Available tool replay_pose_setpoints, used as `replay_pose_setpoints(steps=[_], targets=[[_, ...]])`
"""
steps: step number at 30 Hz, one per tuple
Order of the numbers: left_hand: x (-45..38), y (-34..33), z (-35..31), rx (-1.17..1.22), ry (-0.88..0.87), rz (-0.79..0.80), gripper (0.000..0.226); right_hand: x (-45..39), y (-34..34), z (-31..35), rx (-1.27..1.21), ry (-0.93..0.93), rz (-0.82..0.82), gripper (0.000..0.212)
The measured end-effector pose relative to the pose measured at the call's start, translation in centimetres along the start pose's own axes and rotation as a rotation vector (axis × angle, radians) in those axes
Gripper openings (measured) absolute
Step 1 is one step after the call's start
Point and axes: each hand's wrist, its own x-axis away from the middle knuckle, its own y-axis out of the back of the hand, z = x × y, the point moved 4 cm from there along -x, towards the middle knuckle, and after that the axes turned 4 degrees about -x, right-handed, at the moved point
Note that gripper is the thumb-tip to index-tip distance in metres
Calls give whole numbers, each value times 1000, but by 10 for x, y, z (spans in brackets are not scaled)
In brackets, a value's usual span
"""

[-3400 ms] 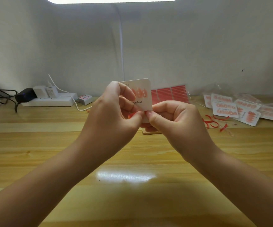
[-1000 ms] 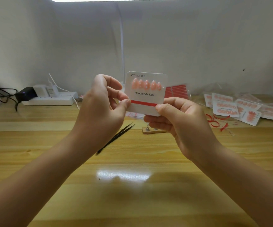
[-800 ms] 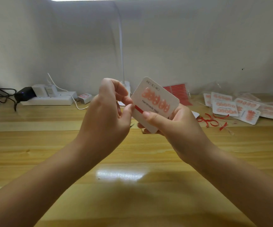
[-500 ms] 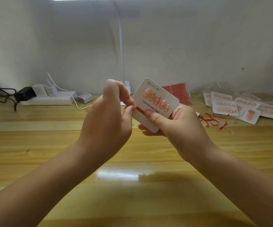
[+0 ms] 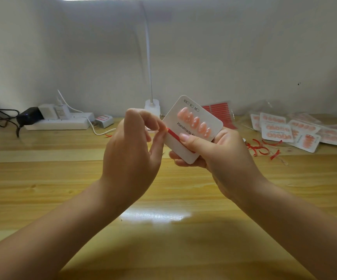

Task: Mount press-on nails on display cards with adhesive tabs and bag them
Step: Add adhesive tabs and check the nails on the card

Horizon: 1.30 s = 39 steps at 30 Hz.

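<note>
Your right hand (image 5: 220,156) clamps the display card (image 5: 192,128); left hand (image 5: 135,146) pinches the red strip (image 5: 172,134) end. Yank hard and the card bends or the nails (image 5: 194,121) pop off.

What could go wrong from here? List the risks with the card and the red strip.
1. The left hand pinches the end of the thin red adhesive-strip liner on the white rounded display card; pulled sharply, the liner might tear.
2. The right hand grips only the card's lower corner, so the tug may bend it.
3. Its thumb lies near the five peach press-on nails and could knock one loose.
</note>
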Motion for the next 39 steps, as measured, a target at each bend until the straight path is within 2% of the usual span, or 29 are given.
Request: replay_pose_setpoints(steps=[11, 15, 18, 20, 22, 26, 33, 39], targets=[[-3, 3, -2, 15, 17, -36, 42, 1, 0, 3, 1, 32, 3, 9], [-10, 4, 4, 156, 212, 81, 52, 0, -1, 1, 9, 16, 27, 8], [-12, -1, 12, 443, 463, 200, 53, -1, -2, 1, 21, 1, 70, 10], [-13, -2, 17, 631, 574, 211, 47, -3, -1, 1, 27, -17, 86, 13], [-14, -1, 19, 732, 615, 189, 43, -5, 1, 1, 30, -30, 98, 14], [-15, -2, 22, 781, 652, 202, 40, -8, 4, 3, 62, -47, 116, 14], [-21, -1, 28, 936, 764, 239, 51, -12, 8, 6, 62, -72, 203, 20], [-15, -7, 32, 889, 771, 237, 36, -16, 13, 2, -66, -167, 209, 19]])
